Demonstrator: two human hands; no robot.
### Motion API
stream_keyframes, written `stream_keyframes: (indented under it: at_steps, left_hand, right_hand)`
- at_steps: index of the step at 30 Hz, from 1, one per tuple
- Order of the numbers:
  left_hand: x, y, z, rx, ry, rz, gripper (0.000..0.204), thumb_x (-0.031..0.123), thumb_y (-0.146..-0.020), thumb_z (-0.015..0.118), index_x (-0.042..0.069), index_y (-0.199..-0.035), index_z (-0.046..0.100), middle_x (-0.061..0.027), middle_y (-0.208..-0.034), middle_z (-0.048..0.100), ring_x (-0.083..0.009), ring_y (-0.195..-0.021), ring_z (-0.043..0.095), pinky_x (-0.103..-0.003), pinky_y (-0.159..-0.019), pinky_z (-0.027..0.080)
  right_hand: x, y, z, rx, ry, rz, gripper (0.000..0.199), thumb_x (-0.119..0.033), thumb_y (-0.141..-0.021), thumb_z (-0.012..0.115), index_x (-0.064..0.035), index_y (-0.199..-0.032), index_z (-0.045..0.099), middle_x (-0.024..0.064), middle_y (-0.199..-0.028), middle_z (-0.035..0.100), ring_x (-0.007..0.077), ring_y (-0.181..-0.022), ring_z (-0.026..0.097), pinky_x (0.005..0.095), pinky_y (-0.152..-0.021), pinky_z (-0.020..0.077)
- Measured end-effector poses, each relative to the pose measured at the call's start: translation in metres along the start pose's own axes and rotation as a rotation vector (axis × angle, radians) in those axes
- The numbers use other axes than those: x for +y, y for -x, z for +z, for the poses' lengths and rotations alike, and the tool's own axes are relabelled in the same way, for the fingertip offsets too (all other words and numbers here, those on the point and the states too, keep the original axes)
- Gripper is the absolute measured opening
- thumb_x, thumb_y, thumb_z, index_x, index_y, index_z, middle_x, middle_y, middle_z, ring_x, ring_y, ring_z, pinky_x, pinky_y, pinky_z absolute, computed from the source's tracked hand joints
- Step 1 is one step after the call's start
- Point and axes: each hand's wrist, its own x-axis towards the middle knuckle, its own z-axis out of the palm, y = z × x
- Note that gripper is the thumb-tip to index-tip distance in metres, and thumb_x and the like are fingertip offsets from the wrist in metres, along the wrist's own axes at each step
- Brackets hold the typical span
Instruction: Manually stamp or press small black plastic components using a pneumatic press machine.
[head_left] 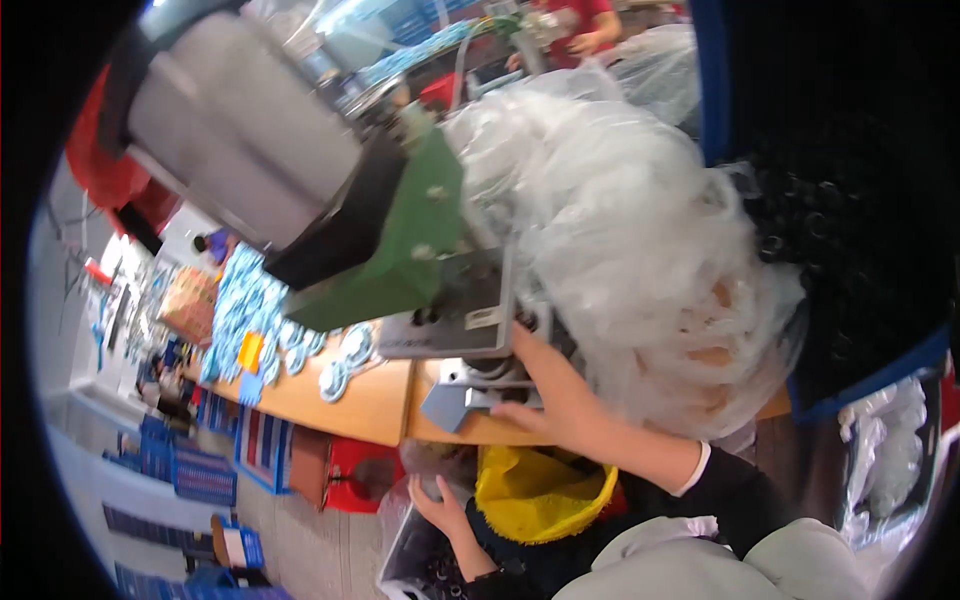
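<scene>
My right hand [565, 400] reaches in beside a bench press with a green body [405, 235] and a grey housing. Its thumb and fingers are apart around the metal fixture [490, 375] under the press head. The fingertips are partly hidden, and I make out nothing held. Lower down, my left hand [440, 515] is open, fingers spread, above a bin of small black parts [440, 570] lined with clear plastic. Between the hands, at the table's edge, hangs a yellow cloth-like bag [540, 495]. A blue-grey plate [445, 407] juts out next to the fixture.
A big heap of clear plastic bags [630, 220] stands right of the press. On the wooden table [375, 410] lie many light-blue and white ring-like pieces [250, 300]. A dark container with a blue rim [870, 385] is at the right. Another person's hand [595, 40] shows at the top.
</scene>
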Motion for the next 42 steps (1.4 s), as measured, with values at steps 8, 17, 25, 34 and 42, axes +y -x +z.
stream_keyframes:
  at_steps: [8,17,25,34,42]
  left_hand:
    - [0.057,-0.102,0.068,-0.259,-0.068,0.385,0.034,0.018,-0.089,0.05,-0.002,-0.116,0.054,-0.0167,-0.13,0.046,-0.0424,-0.121,0.037,-0.045,-0.101,0.03]
    - [0.067,-0.098,0.091,-0.302,-0.088,0.367,0.034,0.02,-0.089,0.048,-0.003,-0.114,0.054,-0.0117,-0.13,0.048,-0.0376,-0.12,0.04,-0.043,-0.099,0.032]
    - [0.073,-0.094,0.076,-0.242,-0.178,0.351,0.046,0.019,-0.089,0.049,0.003,-0.131,0.041,-0.0162,-0.136,0.04,-0.0388,-0.128,0.031,-0.049,-0.104,0.023]
    - [0.227,-0.089,0.029,-0.041,0.508,0.413,0.054,0.007,-0.074,0.06,-0.006,-0.123,0.042,-0.0218,-0.12,0.05,-0.0323,-0.111,0.048,-0.037,-0.095,0.034]
    - [0.255,-0.09,0.041,-0.129,0.588,0.16,0.032,0.006,-0.066,0.069,-0.005,-0.094,0.057,-0.0174,-0.101,0.06,-0.0243,-0.089,0.057,-0.031,-0.079,0.042]
  right_hand:
    - [0.047,0.067,-0.136,0.564,0.137,0.433,0.046,-0.021,-0.08,0.065,0.0002,-0.118,0.05,0.018,-0.12,0.051,0.0341,-0.111,0.048,0.0383,-0.096,0.0368]
    - [0.182,0.047,-0.26,0.746,1.009,0.535,0.03,-0.01,-0.072,0.066,-0.0034,-0.101,0.06,0.0193,-0.117,0.052,0.0346,-0.105,0.05,0.0396,-0.092,0.0395]
    - [0.127,0.052,-0.238,0.847,0.761,0.442,0.033,-0.007,-0.068,0.073,-0.002,-0.095,0.056,0.012,-0.098,0.059,0.0258,-0.094,0.056,0.0335,-0.087,0.0433]
    - [0.065,0.106,-0.179,0.632,0.125,0.36,0.043,0.003,-0.073,0.068,-0.0035,-0.11,0.048,0.0117,-0.117,0.05,0.0187,-0.105,0.051,0.029,-0.088,0.0411]
    - [0.024,0.075,-0.119,0.47,-0.049,0.306,0.052,0.001,-0.07,0.068,-0.0037,-0.116,0.045,0.0106,-0.118,0.05,0.0186,-0.105,0.051,0.0299,-0.091,0.0405]
